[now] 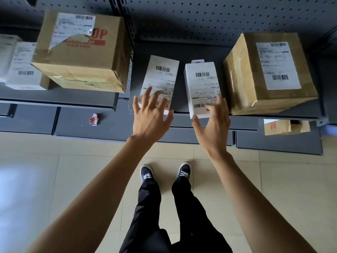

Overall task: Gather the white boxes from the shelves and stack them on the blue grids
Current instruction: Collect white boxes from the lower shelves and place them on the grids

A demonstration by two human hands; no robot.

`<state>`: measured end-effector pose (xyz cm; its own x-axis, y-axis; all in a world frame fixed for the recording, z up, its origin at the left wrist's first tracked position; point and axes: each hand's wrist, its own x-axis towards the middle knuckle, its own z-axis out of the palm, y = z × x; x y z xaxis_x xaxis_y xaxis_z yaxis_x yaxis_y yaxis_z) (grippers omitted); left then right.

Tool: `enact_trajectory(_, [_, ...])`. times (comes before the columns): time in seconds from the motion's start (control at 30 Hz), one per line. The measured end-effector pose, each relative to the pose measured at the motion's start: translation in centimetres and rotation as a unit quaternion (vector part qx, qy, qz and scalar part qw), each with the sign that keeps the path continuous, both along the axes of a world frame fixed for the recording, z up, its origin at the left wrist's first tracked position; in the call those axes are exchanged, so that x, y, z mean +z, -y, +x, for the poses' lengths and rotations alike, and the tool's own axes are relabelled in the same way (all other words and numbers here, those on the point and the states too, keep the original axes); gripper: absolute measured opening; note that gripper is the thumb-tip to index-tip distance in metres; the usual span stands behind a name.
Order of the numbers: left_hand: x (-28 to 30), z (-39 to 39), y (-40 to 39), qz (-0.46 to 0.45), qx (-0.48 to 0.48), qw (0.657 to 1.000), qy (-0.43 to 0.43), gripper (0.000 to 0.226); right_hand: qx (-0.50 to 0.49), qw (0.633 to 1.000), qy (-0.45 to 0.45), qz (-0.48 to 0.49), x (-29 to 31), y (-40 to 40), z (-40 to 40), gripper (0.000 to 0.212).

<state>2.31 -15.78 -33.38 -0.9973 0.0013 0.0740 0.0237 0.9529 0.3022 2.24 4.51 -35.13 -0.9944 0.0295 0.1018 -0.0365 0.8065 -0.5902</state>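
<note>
Two white boxes are seen lying flat on a dark grey metal shelf (182,50), each a slim rectangular carton bearing a printed label with barcodes. The left white box (160,77) is slightly tilted; the right white box (201,83), just beside it, has a hang tab at its far end. The left hand (149,115) is spread with straight fingers over the near end of the left white box, gripping nothing. The right hand (213,123) is likewise released, its fingers loosely extended at the near end of the right white box; contact cannot be told for certain. To the right of the white boxes a taped brown cardboard carton (269,73) is placed; to their left, a larger brown carton (82,52) with a torn label. Behind the shelf a perforated metal backing (218,15) is visible. Below it lies a pale tiled floor (73,170), smooth and glossy.
</note>
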Motion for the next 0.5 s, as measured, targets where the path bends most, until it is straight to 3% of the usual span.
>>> enact_trajectory(0.23, [-1.2, -2.7, -0.4, -0.052, 0.046, 0.996, 0.051, 0.086, 0.03, 0.981, 0.024, 0.19, -0.8, 1.2, -3.5, 0.089])
enact_trajectory(0.5, [-2.1, -2.5, 0.0, -0.064, 0.049, 0.996, 0.037, 0.076, 0.033, 0.97, 0.032, 0.24, -1.4, 1.0, -3.7, 0.083])
